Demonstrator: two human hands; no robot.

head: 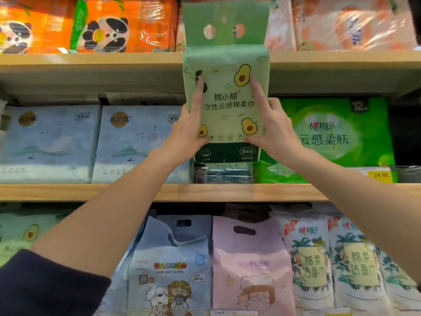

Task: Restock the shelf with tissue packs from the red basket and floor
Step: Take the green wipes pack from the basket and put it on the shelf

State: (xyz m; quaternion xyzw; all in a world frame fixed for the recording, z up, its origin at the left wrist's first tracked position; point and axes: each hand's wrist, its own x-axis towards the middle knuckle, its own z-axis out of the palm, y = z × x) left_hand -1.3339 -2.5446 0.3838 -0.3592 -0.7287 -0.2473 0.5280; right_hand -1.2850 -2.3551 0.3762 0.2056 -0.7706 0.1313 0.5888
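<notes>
On the middle shelf (227, 192), toward its left end, 2 pale blue tissue packs (49, 142) stand side by side, their fronts at the shelf's front edge. Above them, on the top shelf (91, 62), orange panda packs (95, 26) fill the left part.

The left hand (189, 131) clasps the left side of the green avocado pack (227, 96), index finger stretched up along its face and thumb pressed against the lower front. The pack is upright, raised in front of the middle shelf's opening, its top flap reaching past the top shelf's front edge; its dark green base hangs just above a clear-wrapped pack (224, 173) on the middle shelf. The right hand (275, 131) grips the pack's right side the same way, index finger pointing up, thumb on the lower front.

Right of it a bright green pack (337, 133) sits on the middle shelf, with a yellow price tag (381, 174) at the front edge. Below, a blue wipes bag (170, 265), a pink bag (250, 263) and 2 white packs (337, 263) stand in a row.
</notes>
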